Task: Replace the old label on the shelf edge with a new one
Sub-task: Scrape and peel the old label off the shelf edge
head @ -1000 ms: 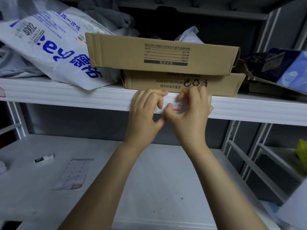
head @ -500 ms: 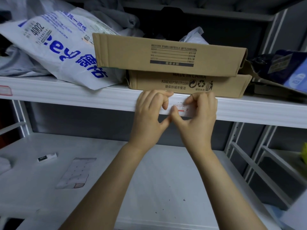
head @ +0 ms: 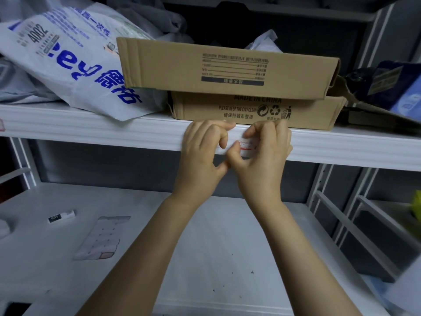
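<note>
A small white label with red lines (head: 248, 147) sits on the front edge of the white shelf (head: 102, 131), mostly covered by my fingers. My right hand (head: 264, 160) pinches the label with thumb below and curled fingers over its top and right side. My left hand (head: 202, 153) presses against the shelf edge right beside it, fingers curled on the lip, its thumb touching my right thumb. Whether the label is stuck down or partly lifted I cannot tell.
Two stacked cardboard boxes (head: 227, 65) lie on the shelf just above my hands, a white printed plastic bag (head: 68, 60) to their left. On the lower shelf (head: 205, 247) lie a sticker backing sheet (head: 100, 238) and a small black-and-white tube (head: 61, 217). Another label (head: 1, 125) shows at far left.
Both hands stay on the label at the shelf edge. My right fingers have curled tighter over the label's top, and my head has shifted slightly so the scene sits a bit further right.
</note>
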